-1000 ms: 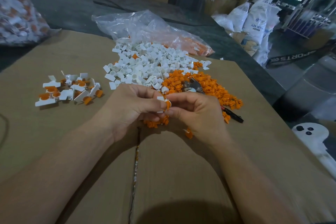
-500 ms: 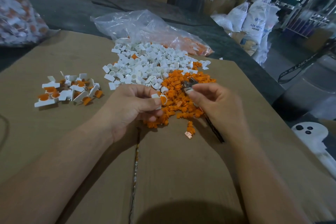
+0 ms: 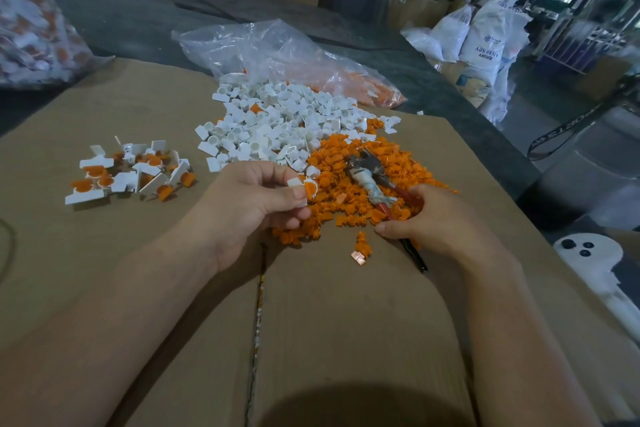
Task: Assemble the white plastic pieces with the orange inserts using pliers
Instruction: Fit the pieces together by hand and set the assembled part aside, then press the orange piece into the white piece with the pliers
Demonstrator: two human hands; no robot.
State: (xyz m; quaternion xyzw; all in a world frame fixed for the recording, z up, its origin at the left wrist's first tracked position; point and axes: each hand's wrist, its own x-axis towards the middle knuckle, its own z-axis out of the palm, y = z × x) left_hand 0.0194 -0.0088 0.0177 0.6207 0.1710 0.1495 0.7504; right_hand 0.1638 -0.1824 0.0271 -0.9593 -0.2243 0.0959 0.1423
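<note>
Close in, the left hand [image 3: 256, 204] has its fingers curled and pinches a white piece [image 3: 295, 183] between thumb and fingertips, with an orange insert [image 3: 310, 189] seated in the piece's round end. It is held just above the near left fringe of the heap of orange inserts [image 3: 332, 163].

To its right, the right hand [image 3: 433, 215] lies on the near right part of that heap, fingers curled round the red handles of the pliers [image 3: 369, 177]. The thumb lies along the near side, and a dark handle tip shows below the palm on the cardboard worktop [image 3: 346, 322]. The pliers' metal head points away from the person and rests on the orange heap; pale tape is wound round the neck. The jaws look closed, though blur makes this uncertain.

A stray insert [image 3: 361, 246] lies alone on the worktop, just nearer than the heap, between the two hands.

Beyond the orange heap and touching it, toward the far edge, spreads the pile of white pieces [image 3: 277, 121]. Well apart, toward the left edge, sits a small cluster of assembled pieces [image 3: 128, 173], white with orange showing.

At the far edge a crumpled clear plastic bag [image 3: 277, 52] holds more orange parts. Off the worktop's far left corner is a filled bag [image 3: 31, 28], and white sacks [image 3: 485, 45] stand in the right background.
</note>
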